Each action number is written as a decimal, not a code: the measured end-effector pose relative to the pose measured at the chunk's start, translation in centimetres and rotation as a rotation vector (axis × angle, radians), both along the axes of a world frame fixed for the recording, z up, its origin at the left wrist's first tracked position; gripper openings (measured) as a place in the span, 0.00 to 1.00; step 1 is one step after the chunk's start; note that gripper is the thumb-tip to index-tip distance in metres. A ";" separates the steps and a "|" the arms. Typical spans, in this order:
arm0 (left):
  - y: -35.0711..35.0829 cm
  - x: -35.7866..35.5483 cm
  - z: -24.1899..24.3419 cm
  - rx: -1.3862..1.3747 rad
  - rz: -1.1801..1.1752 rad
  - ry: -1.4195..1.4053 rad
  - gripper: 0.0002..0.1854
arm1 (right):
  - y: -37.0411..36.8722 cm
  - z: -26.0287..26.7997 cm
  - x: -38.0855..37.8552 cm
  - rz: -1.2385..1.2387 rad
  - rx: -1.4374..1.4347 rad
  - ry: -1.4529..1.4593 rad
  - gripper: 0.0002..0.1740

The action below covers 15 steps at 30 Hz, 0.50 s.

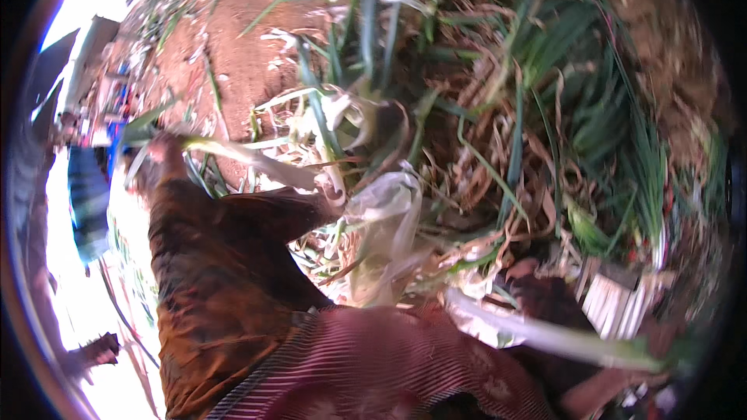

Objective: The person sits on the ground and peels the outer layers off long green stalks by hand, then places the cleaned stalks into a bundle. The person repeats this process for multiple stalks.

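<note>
My left hand [166, 151], out of a brown sleeve, grips a long-stemmed green onion or leek [233, 153] near its green leaves. Its pale stem points right across the cut leaves in front of me. At the lower right, my right hand [659, 335] is blurred and closed around the green end of a second green onion [543, 329]. The white end of that stem reaches left above my red-striped garment [373, 356]. Between the hands lies a translucent whitish sheet [382, 233], either plastic film or peeled skin.
Green onions with long leaves [601, 87] are heaped at the upper right. Dry brown peelings [473, 169] lie beside them. White stems [607, 303] lie together at the right. Bare reddish soil [251, 29] shows at the top. A striped blue cloth [87, 204] hangs at the left.
</note>
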<state>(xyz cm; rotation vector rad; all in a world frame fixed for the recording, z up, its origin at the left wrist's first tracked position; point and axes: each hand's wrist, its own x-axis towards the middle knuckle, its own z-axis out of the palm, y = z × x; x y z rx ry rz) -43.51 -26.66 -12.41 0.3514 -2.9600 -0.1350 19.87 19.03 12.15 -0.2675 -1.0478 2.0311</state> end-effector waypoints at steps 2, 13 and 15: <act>2.2 2.7 -2.4 -0.071 -0.219 -0.139 0.17 | 0.5 -0.5 2.0 -0.076 -0.073 0.013 0.22; 17.0 13.6 0.4 -0.028 -1.031 -0.481 0.15 | 5.7 -3.4 -5.9 -0.199 -0.330 -0.127 0.16; 27.2 23.6 15.0 0.336 -1.095 -0.663 0.18 | 5.7 -3.6 -5.2 -0.295 -0.316 -0.160 0.17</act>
